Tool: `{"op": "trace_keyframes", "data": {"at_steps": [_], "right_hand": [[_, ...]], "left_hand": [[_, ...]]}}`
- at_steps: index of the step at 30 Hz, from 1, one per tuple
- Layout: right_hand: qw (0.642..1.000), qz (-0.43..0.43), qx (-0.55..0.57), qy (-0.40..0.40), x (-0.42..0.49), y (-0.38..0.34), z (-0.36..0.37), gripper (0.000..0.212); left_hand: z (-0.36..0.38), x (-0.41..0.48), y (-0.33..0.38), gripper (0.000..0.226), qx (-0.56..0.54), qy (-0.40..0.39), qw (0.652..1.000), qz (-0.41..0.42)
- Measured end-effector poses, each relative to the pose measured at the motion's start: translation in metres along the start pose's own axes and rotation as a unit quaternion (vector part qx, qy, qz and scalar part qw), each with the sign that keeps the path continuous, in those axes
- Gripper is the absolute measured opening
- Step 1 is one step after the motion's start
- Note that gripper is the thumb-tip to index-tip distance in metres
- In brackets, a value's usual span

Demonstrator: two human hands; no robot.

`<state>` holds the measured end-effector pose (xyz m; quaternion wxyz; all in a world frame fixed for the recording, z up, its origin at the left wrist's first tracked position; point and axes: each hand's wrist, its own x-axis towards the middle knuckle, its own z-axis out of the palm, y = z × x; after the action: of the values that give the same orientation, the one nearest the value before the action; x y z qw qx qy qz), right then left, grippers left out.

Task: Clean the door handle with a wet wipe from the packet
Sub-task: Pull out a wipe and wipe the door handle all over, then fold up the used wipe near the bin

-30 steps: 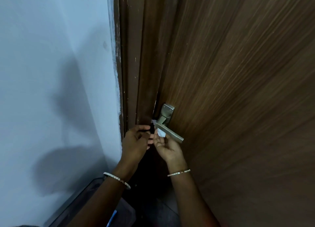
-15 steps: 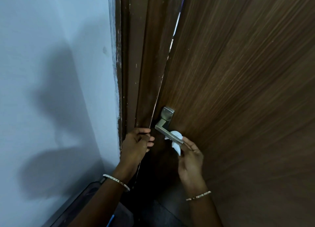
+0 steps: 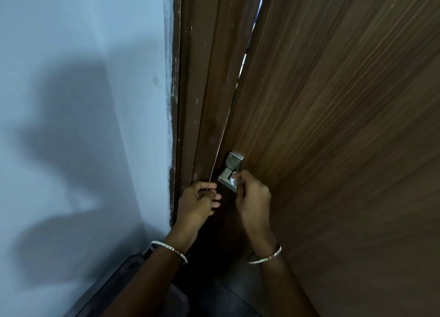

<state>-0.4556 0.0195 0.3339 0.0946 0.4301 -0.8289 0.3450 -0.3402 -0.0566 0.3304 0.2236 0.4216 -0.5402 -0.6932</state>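
A silver lever door handle (image 3: pixel 227 179) with a square rose plate (image 3: pixel 235 160) sits on the brown wooden door (image 3: pixel 333 126). My right hand (image 3: pixel 252 195) is wrapped over the lever near its neck and pinches a small white wet wipe (image 3: pixel 232 176) against the metal; only a scrap of the wipe shows between my fingers. My left hand (image 3: pixel 197 202) grips the door's free edge just left of the handle, fingers curled round it. The wipe packet is not in view.
The door stands slightly ajar, with a thin bright gap along its edge by the brown frame (image 3: pixel 190 90). A pale blue wall (image 3: pixel 83 102) fills the left. A dark container (image 3: pixel 119 281) sits low by the wall, over a dark floor (image 3: pixel 226 297).
My right hand moved from the lever's outer end back up to its neck by the rose plate, covering most of the wipe. The left hand stayed on the door edge.
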Motion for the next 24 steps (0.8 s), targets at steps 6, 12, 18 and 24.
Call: {"op": "trace_keyframes", "data": {"at_steps": [6,12,18,24], "right_hand": [[0.994,0.034,0.057,0.092,-0.023,0.003,-0.018,0.017],[0.917,0.172,0.344,0.108,-0.062,-0.023,-0.039,0.023],[0.8,0.254,0.543,0.001,-0.125,-0.061,-0.058,0.025],[0.774,0.23,0.587,-0.056,-0.199,-0.105,-0.076,0.021]], "left_hand": [[-0.013,-0.017,-0.003,0.019,-0.005,0.021,1.0,0.006],[-0.024,-0.06,-0.006,0.016,-0.008,0.044,0.998,0.032],[-0.043,-0.137,-0.014,0.016,0.004,0.052,0.995,0.086],[-0.074,-0.227,-0.046,0.022,-0.022,0.066,0.992,0.109]]}}
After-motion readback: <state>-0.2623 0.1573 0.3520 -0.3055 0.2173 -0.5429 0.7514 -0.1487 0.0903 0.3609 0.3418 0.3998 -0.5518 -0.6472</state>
